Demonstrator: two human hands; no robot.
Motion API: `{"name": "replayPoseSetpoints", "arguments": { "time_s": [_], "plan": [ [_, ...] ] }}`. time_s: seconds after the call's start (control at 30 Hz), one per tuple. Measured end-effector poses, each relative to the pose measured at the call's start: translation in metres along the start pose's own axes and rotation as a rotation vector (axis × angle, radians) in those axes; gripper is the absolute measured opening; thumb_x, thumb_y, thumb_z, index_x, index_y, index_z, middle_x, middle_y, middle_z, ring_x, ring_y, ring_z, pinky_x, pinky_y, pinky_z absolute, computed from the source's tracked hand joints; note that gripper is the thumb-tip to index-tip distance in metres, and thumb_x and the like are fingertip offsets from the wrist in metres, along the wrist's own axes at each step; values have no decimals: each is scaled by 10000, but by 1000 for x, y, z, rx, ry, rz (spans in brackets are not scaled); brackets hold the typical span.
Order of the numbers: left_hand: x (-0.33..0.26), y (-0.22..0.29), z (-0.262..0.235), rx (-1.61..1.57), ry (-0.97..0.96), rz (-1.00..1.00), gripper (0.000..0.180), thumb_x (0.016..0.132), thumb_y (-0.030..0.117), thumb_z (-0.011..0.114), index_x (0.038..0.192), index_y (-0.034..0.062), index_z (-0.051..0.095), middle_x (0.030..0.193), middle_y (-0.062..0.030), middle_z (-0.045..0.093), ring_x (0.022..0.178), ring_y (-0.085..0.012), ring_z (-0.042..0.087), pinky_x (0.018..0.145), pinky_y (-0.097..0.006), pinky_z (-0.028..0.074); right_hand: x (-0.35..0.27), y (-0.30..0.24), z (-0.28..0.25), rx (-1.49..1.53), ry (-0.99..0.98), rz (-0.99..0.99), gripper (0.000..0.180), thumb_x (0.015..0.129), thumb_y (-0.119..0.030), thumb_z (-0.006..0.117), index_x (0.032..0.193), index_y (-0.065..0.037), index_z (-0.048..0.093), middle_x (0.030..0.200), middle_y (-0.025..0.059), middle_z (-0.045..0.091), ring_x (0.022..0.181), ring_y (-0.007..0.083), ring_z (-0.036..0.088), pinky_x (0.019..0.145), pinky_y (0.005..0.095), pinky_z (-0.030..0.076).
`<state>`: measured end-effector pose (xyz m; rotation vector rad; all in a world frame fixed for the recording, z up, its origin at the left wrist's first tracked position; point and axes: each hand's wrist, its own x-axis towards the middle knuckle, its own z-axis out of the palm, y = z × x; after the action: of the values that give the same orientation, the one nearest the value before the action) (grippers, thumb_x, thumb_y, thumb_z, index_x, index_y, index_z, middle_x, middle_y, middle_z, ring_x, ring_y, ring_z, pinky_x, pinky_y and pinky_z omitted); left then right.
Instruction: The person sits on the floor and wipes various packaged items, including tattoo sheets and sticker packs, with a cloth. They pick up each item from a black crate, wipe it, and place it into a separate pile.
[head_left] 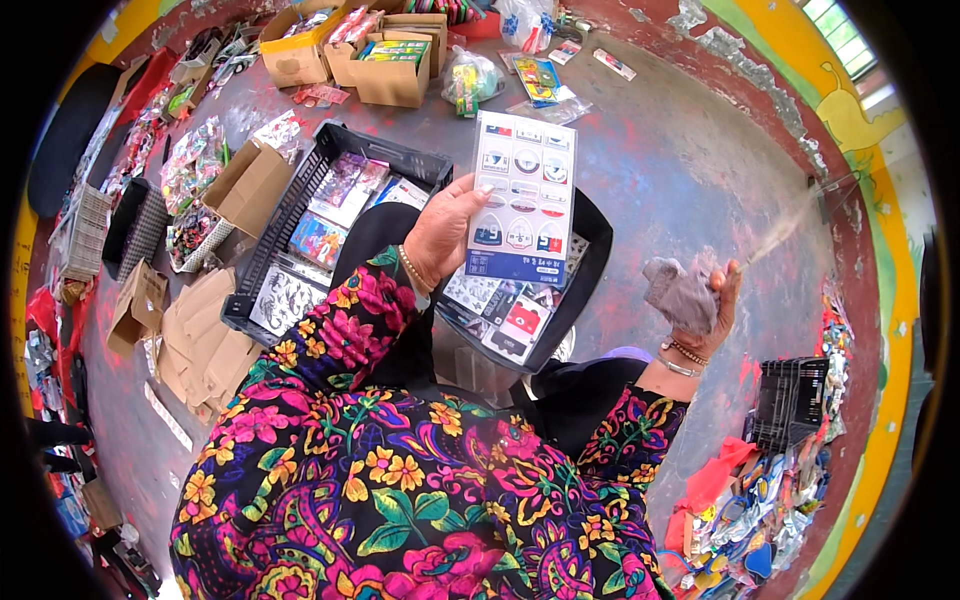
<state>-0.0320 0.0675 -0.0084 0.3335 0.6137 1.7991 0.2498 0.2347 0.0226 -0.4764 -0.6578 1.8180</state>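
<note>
My left hand [445, 228] grips the left edge of an upright white sticker sheet [523, 195] with rows of small printed badges and a blue band along its bottom. Directly beneath the sheet is a dark tub [597, 232] holding several printed cards and sheets, partly covered by it. Off to the right, my right hand [724, 308] is raised and closed around a crumpled grey-brown cloth [678, 290]. A pale blurred streak [785, 228] runs up and right from its fingers; what it is I cannot make out.
A black plastic crate [244, 268] with picture packs stands left of my legs. Flattened cardboard [200, 335] and an open box [250, 187] lie farther left. Cartons of packaged goods [392, 80] stand at the back. Another black crate [790, 400] and heaped packets [760, 510] line the right wall.
</note>
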Motion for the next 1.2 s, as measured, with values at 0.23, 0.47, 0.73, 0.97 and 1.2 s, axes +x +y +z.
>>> {"name": "replayPoseSetpoints", "arguments": {
  "time_s": [0.23, 0.47, 0.73, 0.97, 1.2],
  "plan": [
    [-3, 5, 5, 23, -31, -66, 334, 879, 13, 408, 1211, -29, 400, 1157, -169, 521, 1036, -252, 553, 896, -405, 458, -18, 18, 9, -144, -230, 60, 206, 898, -150, 499, 1087, -77, 533, 784, 39, 601, 722, 163, 597, 698, 311, 500],
    [0, -2, -3, -2, -25, -18, 372, 877, -15, 389, 1248, 0, 368, 1189, -149, 505, 1083, -259, 517, 958, -407, 396, -21, 46, 43, -1132, -108, -199, 137, 829, -99, 586, 940, -24, 618, 800, 46, 658, 635, 130, 617, 554, 243, 475],
    [-1, -29, 2, 24, -47, -7, 405, 909, 64, 377, 1311, 42, 330, 1247, -99, 469, 1152, -216, 454, 997, -369, 330, -72, 117, 97, -2220, -487, -941, 198, 768, -165, 564, 928, -73, 634, 539, 20, 515, 423, 193, 513, 423, 320, 401],
    [-1, -34, 10, 91, -62, 48, 369, 921, 104, 428, 1279, 34, 371, 1229, -80, 480, 1115, -182, 469, 954, -339, 367, -79, 145, 90, -2149, -598, -849, 200, 764, -170, 559, 912, -64, 643, 543, 36, 537, 441, 207, 540, 437, 326, 418],
    [1, -27, -3, -34, 48, -16, 322, 909, 49, 417, 1226, -2, 394, 1168, -138, 514, 1053, -237, 531, 919, -368, 432, -53, 103, 77, -1651, -481, -210, 185, 812, -178, 590, 930, -49, 650, 692, 84, 640, 519, 161, 594, 505, 278, 462]
  ]
}}
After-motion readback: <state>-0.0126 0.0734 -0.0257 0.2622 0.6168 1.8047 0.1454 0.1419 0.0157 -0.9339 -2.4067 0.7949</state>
